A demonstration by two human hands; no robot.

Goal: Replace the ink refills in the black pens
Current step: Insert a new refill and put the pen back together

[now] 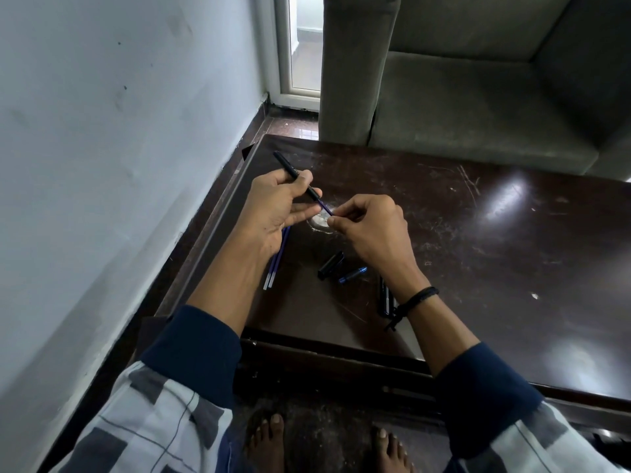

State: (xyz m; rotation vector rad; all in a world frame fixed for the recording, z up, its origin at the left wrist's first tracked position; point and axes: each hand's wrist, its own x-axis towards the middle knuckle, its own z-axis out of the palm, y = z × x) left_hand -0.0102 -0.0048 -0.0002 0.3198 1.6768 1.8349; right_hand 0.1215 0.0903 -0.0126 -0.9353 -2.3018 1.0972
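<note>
My left hand (278,206) grips a black pen barrel (290,169) that slants up to the left above the table. A blue ink refill (325,208) sticks out of the barrel's lower end, and my right hand (370,230) pinches its free tip. Two loose refills (276,264) lie on the table under my left wrist. A black pen cap (330,265) and a blue pen tip section (352,275) rest near the middle. More black pens (385,297) lie partly hidden beneath my right wrist.
The dark, scratched wooden table (478,268) has a small chipped patch (319,221) under my hands. A grey sofa (478,80) stands behind it. A white wall (102,165) runs along the left. My bare feet show on the floor below the table's front edge.
</note>
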